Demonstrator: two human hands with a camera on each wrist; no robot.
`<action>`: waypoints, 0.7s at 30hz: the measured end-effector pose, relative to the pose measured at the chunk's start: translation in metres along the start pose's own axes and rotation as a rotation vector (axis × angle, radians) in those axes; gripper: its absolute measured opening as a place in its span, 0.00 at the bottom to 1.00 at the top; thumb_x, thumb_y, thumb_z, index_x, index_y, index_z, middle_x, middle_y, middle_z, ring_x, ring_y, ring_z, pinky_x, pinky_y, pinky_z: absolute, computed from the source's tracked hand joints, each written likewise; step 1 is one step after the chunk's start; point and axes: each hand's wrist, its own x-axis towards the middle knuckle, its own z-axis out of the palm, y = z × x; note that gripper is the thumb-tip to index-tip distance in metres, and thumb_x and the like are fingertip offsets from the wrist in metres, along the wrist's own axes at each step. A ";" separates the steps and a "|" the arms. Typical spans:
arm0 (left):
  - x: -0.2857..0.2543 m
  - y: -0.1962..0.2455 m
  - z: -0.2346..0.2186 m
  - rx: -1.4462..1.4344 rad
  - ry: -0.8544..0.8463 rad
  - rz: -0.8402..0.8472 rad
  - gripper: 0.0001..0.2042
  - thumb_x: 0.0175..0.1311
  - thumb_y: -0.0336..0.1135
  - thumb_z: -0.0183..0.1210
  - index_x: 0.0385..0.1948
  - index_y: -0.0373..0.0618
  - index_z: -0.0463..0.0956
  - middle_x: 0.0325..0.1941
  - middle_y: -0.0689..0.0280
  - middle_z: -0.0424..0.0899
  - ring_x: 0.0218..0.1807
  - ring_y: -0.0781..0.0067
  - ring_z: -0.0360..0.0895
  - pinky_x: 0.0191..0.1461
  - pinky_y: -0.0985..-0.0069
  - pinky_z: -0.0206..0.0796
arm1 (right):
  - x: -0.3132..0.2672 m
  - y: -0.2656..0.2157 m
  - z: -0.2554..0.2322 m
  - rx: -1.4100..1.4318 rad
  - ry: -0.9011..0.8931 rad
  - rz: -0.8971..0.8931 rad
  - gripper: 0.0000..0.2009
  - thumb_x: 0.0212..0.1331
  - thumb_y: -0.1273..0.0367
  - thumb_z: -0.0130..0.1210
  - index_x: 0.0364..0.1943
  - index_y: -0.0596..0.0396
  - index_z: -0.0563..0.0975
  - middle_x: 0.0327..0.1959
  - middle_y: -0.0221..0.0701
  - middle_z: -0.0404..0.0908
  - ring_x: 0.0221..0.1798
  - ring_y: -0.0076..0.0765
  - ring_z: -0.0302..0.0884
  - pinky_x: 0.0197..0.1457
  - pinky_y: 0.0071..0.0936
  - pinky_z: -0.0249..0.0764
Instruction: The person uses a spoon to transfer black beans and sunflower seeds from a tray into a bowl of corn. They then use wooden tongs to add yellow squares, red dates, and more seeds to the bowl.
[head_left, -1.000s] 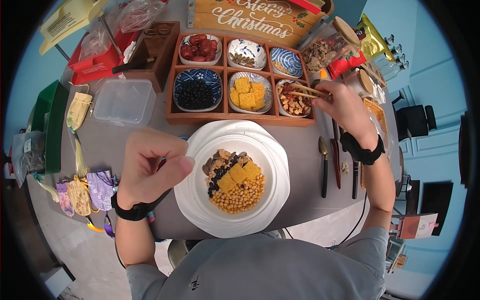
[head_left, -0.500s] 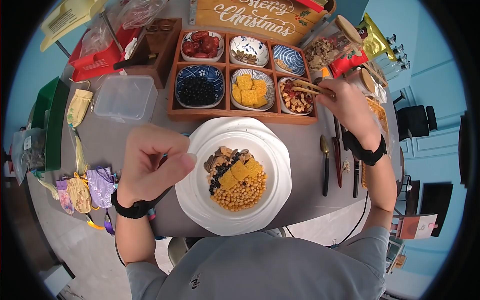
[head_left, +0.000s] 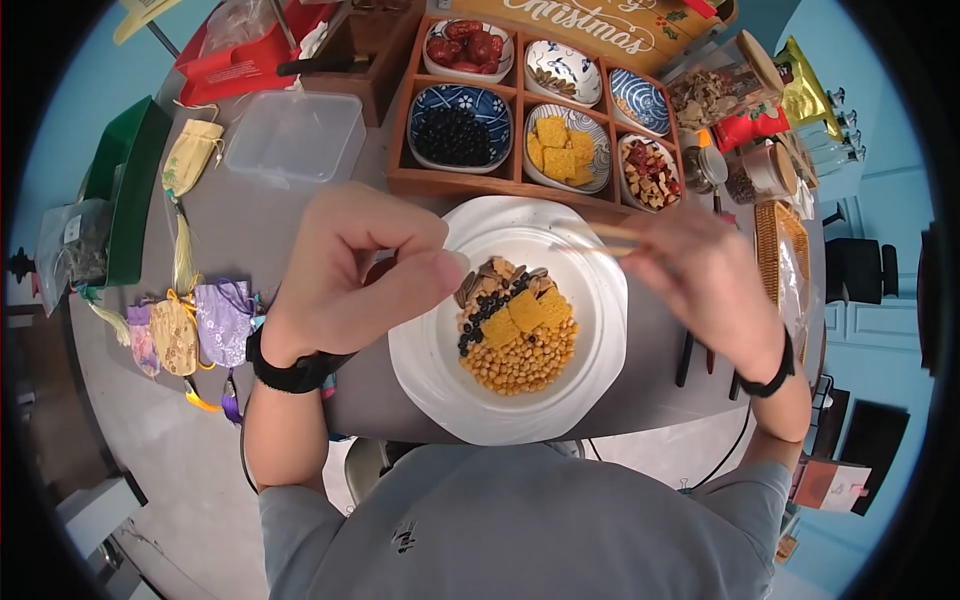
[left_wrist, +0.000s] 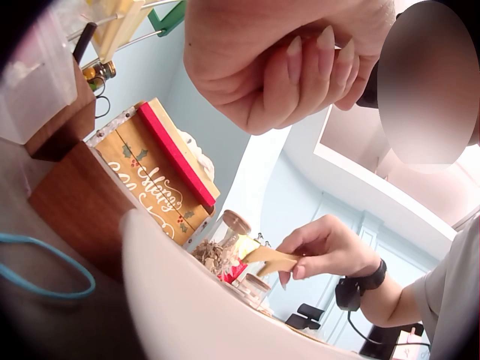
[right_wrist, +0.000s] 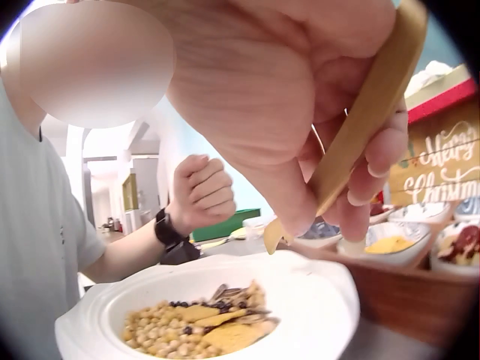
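Observation:
A white plate (head_left: 425, 350) in front of me holds chickpeas (head_left: 520, 365), yellow squares, black beans and seeds. My right hand (head_left: 705, 285) grips wooden chopsticks (head_left: 612, 240), blurred in the head view, with their tips over the plate's upper right rim. Whether they carry a piece I cannot tell. The right wrist view has the chopsticks (right_wrist: 352, 142) above the plate (right_wrist: 315, 289). My left hand (head_left: 350, 265) hovers at the plate's left rim as a fist, fingers curled and holding nothing. Behind the plate, a wooden tray (head_left: 400, 120) holds several bowls.
Bowls of black beans (head_left: 455, 135), yellow squares (head_left: 562, 150) and mixed dried pieces (head_left: 650, 172) fill the tray's near row. A clear plastic box (head_left: 295, 135) lies to the left, fabric pouches (head_left: 190, 330) at the table's left edge, jars (head_left: 770, 165) and a woven basket (head_left: 780, 250) to the right.
My right hand has drawn the chopsticks back from the dried-pieces bowl to over the plate. The left fist has stayed beside the plate. My head view has shifted.

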 end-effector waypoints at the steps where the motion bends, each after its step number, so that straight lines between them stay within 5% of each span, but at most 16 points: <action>1: 0.000 0.001 0.001 0.000 0.002 -0.006 0.19 0.61 0.24 0.60 0.13 0.42 0.60 0.13 0.75 0.58 0.19 0.85 0.53 0.23 0.76 0.42 | 0.001 -0.006 0.004 0.022 -0.088 -0.013 0.12 0.55 0.70 0.66 0.42 0.57 0.81 0.33 0.37 0.83 0.39 0.48 0.82 0.42 0.42 0.78; 21: 0.000 0.001 -0.001 0.015 0.004 0.017 0.19 0.62 0.25 0.61 0.12 0.42 0.62 0.12 0.75 0.59 0.18 0.86 0.53 0.22 0.77 0.41 | 0.013 -0.022 0.038 -0.161 -0.139 -0.128 0.08 0.54 0.70 0.64 0.36 0.56 0.79 0.31 0.31 0.79 0.41 0.39 0.80 0.41 0.35 0.79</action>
